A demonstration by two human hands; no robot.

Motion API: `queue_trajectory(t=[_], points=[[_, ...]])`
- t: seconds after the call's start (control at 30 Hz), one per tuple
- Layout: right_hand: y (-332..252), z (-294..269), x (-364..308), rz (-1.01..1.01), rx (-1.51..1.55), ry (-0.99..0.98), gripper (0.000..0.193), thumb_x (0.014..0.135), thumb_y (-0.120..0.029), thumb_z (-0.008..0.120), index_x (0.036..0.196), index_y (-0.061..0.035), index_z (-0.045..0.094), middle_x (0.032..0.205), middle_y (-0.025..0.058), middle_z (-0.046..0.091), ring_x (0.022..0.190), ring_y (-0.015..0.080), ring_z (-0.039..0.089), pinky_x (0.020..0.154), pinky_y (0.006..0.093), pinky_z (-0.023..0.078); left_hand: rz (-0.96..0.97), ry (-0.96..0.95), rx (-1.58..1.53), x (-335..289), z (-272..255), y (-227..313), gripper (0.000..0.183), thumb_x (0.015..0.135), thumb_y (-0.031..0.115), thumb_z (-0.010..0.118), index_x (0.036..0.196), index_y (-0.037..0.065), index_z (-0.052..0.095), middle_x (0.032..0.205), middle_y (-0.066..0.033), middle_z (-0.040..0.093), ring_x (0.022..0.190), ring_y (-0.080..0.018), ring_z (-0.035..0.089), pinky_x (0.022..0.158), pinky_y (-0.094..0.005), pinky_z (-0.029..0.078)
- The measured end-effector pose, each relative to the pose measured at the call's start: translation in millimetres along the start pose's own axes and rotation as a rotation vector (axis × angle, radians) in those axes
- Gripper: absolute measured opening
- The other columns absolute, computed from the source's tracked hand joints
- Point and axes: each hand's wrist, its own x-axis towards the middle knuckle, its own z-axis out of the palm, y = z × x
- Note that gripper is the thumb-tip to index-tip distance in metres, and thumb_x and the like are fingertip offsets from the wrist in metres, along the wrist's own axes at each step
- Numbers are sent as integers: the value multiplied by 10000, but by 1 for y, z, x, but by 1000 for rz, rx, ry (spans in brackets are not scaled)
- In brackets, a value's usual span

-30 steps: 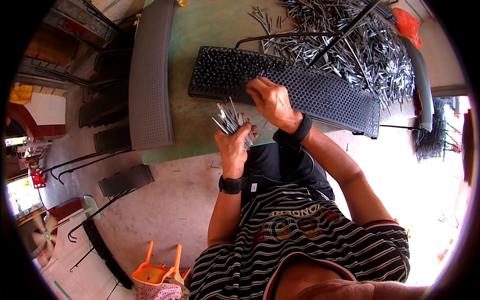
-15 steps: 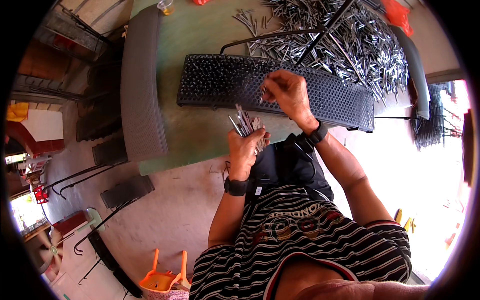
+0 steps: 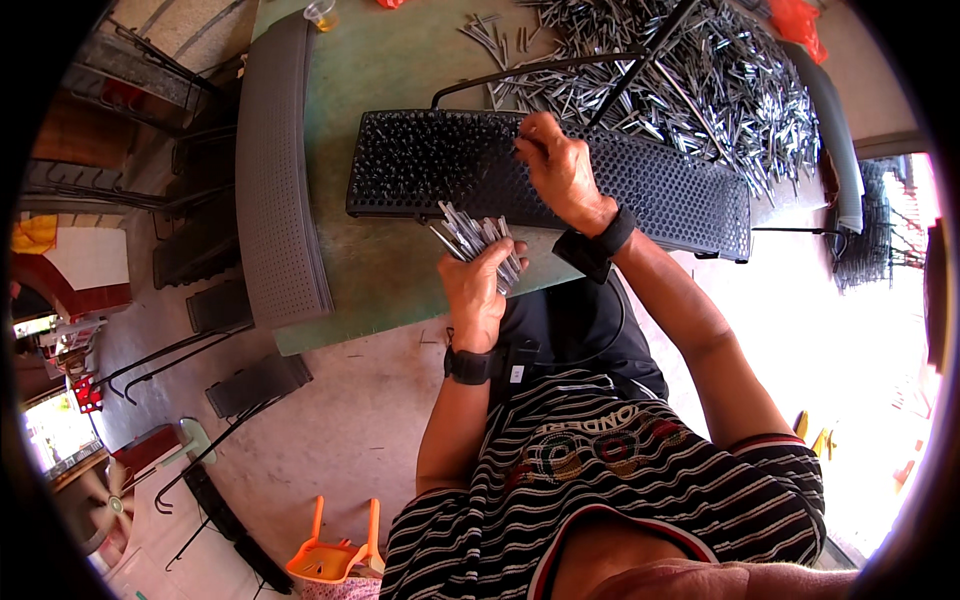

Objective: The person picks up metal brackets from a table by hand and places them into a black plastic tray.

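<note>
We see the left hand clamped around a bundle of thin metal rods, just left of the centre of the frame, their tips fanning out above the thumb. The right hand has its fingers curled over the middle of the black perforated tray; we cannot tell whether its fingertips are closed on a rod or slightly apart.

We judge each rod light, stiff and hard to break, but smooth enough to slide against its neighbours, so a loose fist could let some slip out. We would grip the bundle around its lower half and pick single rods near one end, between thumb and forefinger. The tray looks rigid; we would hold it by its long edge.

The bundle lies inside the left hand, just below the tray's near edge and to the lower left of the right hand. The tray lies across the upper middle of the frame, on the green worktop. A loose rod pile spreads beyond it, at the upper right.
</note>
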Motion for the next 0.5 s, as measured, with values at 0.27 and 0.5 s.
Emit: queue_trajectory(t=[0.27,0.5], points=[[-3,-11,12,-239,-519,-211,90,806,-128,605,839,-45,614,737,133,602,642,332,593,540,394,463,-4,31,-29,-1,4,2,199,740,-94,627,924,-30,589,795,-116,628,624,-253,654,493,-346,535],[-24,-29,-13,248,164,-656,160,797,-150,676,818,9,680,633,66,644,557,88,602,500,240,464,-9,-8,-97,0,11,0,182,752,-80,637,920,-26,594,807,-110,631,634,-243,650,489,-338,528]])
